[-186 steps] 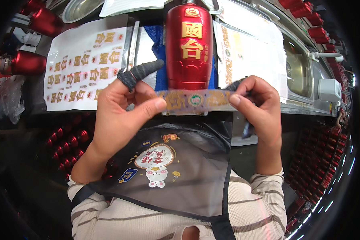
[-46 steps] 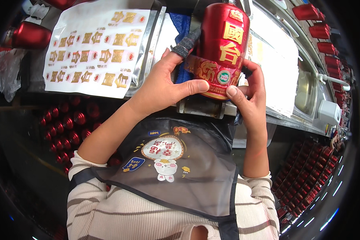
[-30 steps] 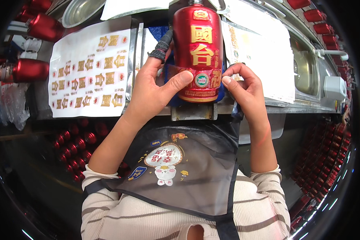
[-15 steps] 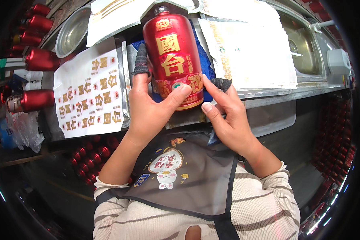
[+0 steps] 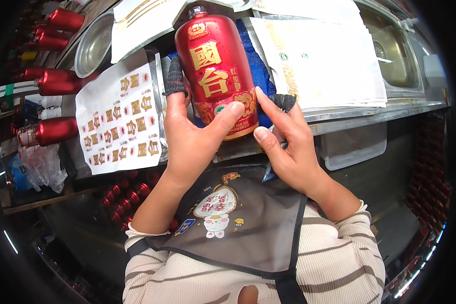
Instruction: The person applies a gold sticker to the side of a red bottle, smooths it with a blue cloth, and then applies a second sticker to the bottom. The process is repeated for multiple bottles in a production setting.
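Note:
A glossy red bottle (image 5: pixel 215 55) with gold characters and a patterned lower band lies tilted back, its uncapped-looking neck pointing away from me. My left hand (image 5: pixel 195 131) grips its lower left side, thumb pressed on the band, a dark knitted cover on one finger. At the lower right edge, my right hand (image 5: pixel 289 139) holds the bottle with index fingertip and thumb; it also wears a dark finger cover. Blue cloth (image 5: pixel 256 50) shows beneath the bottle. Beside my left hand lies a white sheet of gold label stickers (image 5: pixel 119 121).
A stack of white sheets (image 5: pixel 329 61) lies on the right, before a metal sink (image 5: pixel 397 55). A metal bowl (image 5: pixel 93 45) stands at the far left. More red bottles (image 5: pixel 58 130) line the left side. A translucent plastic bin (image 5: pixel 354 147) sits below the counter's right edge.
The whole view has shifted slightly. Within it, the bottle leans a little more to the left at its neck. Both hands keep nearly the same hold on it.

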`<state>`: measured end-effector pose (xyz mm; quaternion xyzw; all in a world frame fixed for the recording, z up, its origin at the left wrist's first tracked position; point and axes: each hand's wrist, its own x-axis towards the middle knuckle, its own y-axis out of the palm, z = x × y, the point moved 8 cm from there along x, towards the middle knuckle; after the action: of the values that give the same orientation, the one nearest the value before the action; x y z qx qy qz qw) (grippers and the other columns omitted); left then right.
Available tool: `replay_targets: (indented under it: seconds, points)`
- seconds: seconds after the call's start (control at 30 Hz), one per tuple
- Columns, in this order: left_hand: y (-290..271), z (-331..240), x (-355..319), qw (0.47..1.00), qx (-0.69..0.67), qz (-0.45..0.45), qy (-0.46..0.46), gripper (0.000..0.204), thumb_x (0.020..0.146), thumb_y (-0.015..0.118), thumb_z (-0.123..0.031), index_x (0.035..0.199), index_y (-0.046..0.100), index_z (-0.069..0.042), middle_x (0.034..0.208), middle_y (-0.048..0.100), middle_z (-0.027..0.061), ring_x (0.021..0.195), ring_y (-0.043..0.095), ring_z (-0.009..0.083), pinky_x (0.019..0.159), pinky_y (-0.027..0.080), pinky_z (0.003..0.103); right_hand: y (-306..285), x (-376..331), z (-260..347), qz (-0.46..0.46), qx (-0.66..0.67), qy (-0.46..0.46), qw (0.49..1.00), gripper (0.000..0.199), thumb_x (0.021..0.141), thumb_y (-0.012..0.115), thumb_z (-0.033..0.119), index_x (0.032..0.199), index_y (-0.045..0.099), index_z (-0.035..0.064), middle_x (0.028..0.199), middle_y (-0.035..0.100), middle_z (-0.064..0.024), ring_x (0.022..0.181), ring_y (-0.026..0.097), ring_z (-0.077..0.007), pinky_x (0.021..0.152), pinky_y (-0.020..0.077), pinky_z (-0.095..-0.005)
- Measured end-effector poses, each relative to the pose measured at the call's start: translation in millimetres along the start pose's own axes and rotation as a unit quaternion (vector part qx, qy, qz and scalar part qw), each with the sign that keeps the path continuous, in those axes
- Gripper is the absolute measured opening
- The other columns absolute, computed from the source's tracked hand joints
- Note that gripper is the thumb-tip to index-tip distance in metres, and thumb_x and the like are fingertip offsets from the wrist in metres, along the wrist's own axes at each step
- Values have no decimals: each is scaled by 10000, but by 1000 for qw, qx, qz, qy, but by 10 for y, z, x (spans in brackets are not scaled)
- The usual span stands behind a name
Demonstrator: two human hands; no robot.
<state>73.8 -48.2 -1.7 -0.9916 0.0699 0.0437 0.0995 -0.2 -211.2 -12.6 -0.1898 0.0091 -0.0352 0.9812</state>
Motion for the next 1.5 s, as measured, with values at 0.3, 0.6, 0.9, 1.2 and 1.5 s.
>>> replay_targets:
  seconds: [0.3,0.6,0.9,1.2,1.5]
  points:
    - [25,6,1,999,-25,-22,-11,448,815,822,-164,1084,537,54,1032,683,147,903,663,156,805,548,301,9,0,-13,4,44,17,999,497,925,677,163,1386,561,17,1140,549,-208,990,598,-281,875,482,-326]
    - [-155,274,-99,992,-117,38,-15,663,874,776,-171,1349,399,99,1385,503,220,1305,480,218,1101,369,362,-197,197,-474,-41,380,200,902,286,935,620,119,1173,686,-24,1057,653,-68,1004,557,-106,857,456,-259]
    - [-98,322,-207,980,-165,111,16,794,922,735,-210,1511,279,67,1504,426,192,1407,384,227,1168,283,384,-8,223,611,-59,48,-146,986,309,828,704,5,1120,602,-5,986,635,-102,824,638,-166,743,524,-293]
    - [-102,121,-56,983,-140,108,40,798,867,765,-207,1472,324,70,1432,469,164,1341,441,232,1139,321,374,-293,155,360,-152,43,-99,982,248,874,750,63,1075,632,-21,963,651,-71,848,618,-117,746,501,-234]
    - [-161,164,12,993,-86,-12,74,427,829,802,-297,1091,637,-2,954,727,103,930,653,226,960,444,386,-143,224,424,-87,55,-93,990,224,879,730,35,1080,643,-15,962,641,-43,871,589,-91,775,476,-219]
